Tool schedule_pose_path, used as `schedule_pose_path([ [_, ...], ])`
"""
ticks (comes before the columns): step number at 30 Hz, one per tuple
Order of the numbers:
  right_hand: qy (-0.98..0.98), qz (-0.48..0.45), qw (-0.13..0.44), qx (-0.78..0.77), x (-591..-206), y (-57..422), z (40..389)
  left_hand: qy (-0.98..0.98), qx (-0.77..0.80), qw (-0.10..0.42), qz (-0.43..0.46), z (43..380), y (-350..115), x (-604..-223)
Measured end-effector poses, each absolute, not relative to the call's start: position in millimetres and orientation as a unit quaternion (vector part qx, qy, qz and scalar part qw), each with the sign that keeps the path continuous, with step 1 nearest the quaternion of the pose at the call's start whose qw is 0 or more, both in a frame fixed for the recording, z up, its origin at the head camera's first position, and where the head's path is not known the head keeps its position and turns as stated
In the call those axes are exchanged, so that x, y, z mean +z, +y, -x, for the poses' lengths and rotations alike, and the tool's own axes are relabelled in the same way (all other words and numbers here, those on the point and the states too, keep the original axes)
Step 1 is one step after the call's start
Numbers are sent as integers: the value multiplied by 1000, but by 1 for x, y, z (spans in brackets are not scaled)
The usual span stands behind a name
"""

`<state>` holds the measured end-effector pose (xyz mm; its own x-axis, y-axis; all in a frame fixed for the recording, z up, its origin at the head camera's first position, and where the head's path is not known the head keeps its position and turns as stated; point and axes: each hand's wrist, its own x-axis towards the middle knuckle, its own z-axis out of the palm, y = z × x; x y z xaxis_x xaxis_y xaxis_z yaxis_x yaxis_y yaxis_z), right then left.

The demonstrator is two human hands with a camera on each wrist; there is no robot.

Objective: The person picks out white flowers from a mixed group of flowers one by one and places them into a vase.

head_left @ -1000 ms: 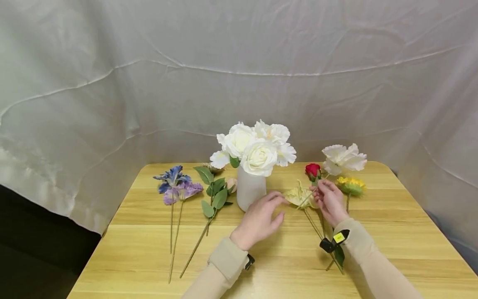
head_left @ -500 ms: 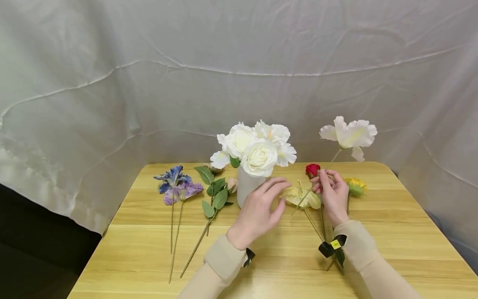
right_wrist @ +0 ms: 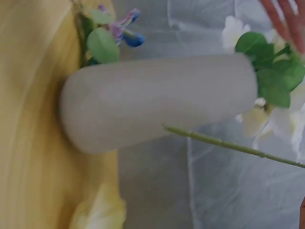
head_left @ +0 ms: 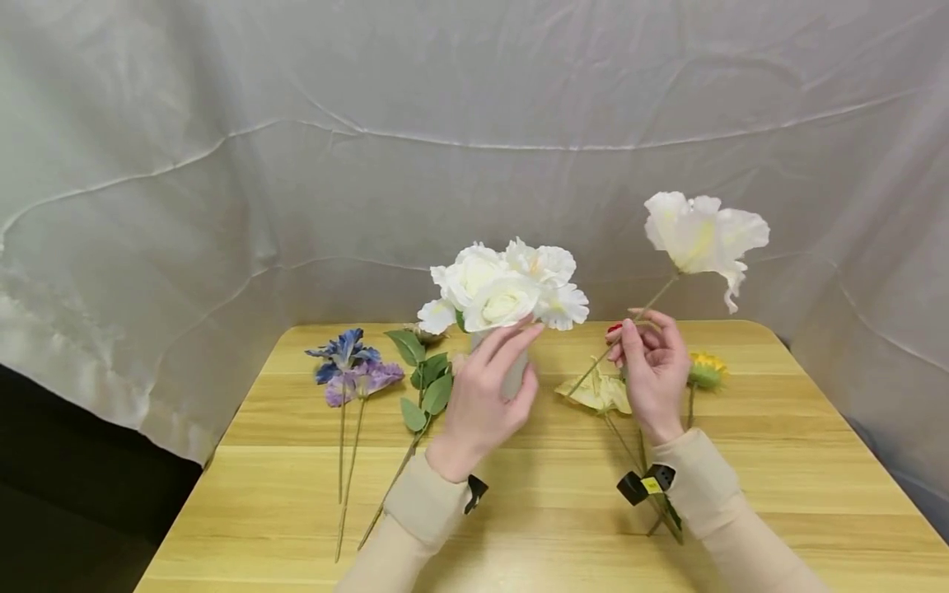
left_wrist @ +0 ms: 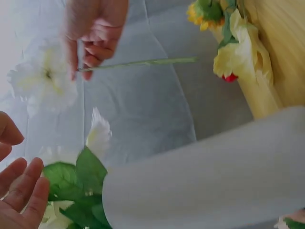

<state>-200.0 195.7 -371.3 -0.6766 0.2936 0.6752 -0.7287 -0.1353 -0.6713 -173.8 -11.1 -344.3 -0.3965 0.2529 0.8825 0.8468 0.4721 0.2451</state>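
My right hand [head_left: 656,375] pinches the green stem of a single white flower [head_left: 704,235], its ruffled bloom raised above the table's back edge. The stem [right_wrist: 228,144] slants down to the left, and in the right wrist view its bare lower end overlaps the vase. The white vase [right_wrist: 157,100] stands upright at mid-table, filled with white roses [head_left: 504,303] and other white blooms above green leaves [left_wrist: 90,176]. Close in front of the vase, my left hand [head_left: 482,395] has its fingers extended, fingertips right at the lower petals of the front rose; it grips nothing.
Right of the vase lie a pale yellow flower [head_left: 596,391], a mostly hidden red rose [head_left: 614,328] and a sunflower [head_left: 707,371]. On the left are a blue flower [head_left: 344,350], a purple flower [head_left: 378,376] and leafy stems [head_left: 437,395]. Grey cloth [head_left: 474,198] hangs behind.
My right hand has lifted the white flower off the pile, up and slightly right. My left hand has risen from the vase's lower side to the blooms, and the front rose has tipped upward.
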Motion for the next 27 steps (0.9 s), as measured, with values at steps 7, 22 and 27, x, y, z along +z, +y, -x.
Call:
schedule_pose_path([
  [7, -541, -217, 374, 721, -349, 179, 198, -726, -398, 427, 365, 178, -24, -344],
  [22, -460, -233, 442, 734, -308, 149, 198, -705, -428, 430, 368, 179, -34, -345],
  [27, -454, -228, 463, 727, -303, 142, 195, -706, -427, 429, 367, 179, -35, -345],
])
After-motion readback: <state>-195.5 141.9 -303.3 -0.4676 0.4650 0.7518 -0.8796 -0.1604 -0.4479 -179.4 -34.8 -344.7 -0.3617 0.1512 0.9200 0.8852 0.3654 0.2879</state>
